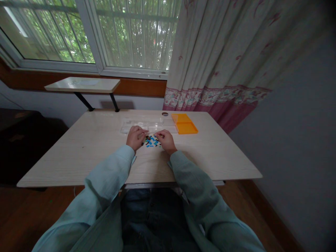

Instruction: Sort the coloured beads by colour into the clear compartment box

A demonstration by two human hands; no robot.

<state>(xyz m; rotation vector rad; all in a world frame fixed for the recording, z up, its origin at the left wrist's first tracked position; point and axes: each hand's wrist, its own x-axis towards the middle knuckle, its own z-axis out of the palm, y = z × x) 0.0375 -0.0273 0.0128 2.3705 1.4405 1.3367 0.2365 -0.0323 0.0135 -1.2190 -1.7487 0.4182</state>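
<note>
A small pile of tiny blue, black and brown pieces (152, 141) lies on the pale wooden table (91, 147). My left hand (135, 137) rests at the pile's left edge with its fingers curled down toward the pieces. At the pile's right edge my right hand (165, 139) has its fingers bent and pinched toward the pieces. What either hand holds is too small to make out. A clear plastic compartment tray (147, 125) lies just behind both hands.
An orange lid or tray (184, 123) lies at the back right of the table, beside a round cable hole (165, 113). A small white shelf (82, 84) stands under the window. A curtain (223, 59) hangs at the right, and dark furniture (18, 140) stands at the left.
</note>
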